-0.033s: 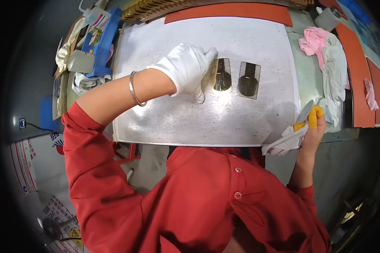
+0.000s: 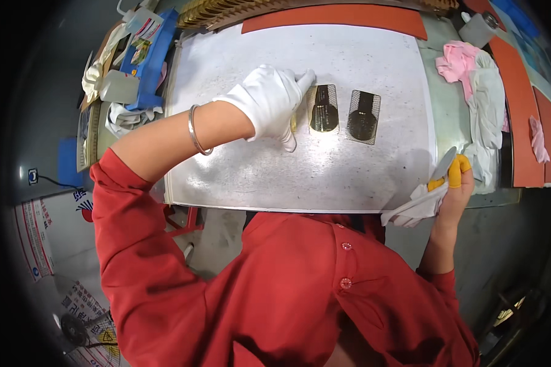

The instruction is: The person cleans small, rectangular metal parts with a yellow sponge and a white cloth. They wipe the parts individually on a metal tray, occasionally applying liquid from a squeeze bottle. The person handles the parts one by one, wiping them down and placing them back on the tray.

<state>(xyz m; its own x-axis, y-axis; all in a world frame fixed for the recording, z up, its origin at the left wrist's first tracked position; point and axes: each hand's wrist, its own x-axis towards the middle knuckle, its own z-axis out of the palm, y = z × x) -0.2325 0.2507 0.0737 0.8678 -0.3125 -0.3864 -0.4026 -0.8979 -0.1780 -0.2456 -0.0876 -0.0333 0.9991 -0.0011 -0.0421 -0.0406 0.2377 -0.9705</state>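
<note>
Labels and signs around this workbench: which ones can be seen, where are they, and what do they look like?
White poster: left of the bench, low down; rectangular, red and blue print.
Yellow warning sticker: bottom left; triangular, black symbol.
Bottle label: top left, on a pale bottle by the blue tray; white with red.
Small blue-and-white tag: far left; square.

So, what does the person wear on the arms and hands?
The left hand wears a white cloth glove, with a thin silver bangle on the bare forearm above it. The right hand has yellow covers on some fingers. Both arms have red sleeves, the left one pushed up toward the elbow.
</note>
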